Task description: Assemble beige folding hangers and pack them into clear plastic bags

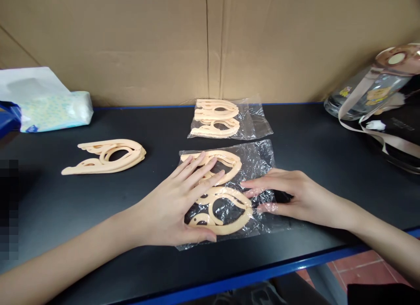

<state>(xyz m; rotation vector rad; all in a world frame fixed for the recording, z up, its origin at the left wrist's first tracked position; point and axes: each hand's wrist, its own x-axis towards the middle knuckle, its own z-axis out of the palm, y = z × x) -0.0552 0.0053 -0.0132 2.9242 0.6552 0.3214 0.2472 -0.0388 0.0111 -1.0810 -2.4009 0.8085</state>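
My left hand (183,204) lies flat with spread fingers across a clear plastic bag (262,160). Inside that bag are two cream folding hangers, an upper one (234,163) and a lower one (241,224), partly covered by my fingers. At the bag's right side, my right hand (288,193) rests its fingertips on the crinkled film, thumb apart from the fingers. Behind it lies a second clear bag (259,121) holding folded cream hangers (216,117). To the left, a loose folded hanger (108,158) lies directly on the black table (157,130).
A tissue pack (55,112) stands at the back left. At the back right leans a clear water bottle (370,88) with a beige strap (357,92), beside a dark bag (403,125). A cardboard wall (147,47) closes off the rear; the table's front edge (262,272) is blue.
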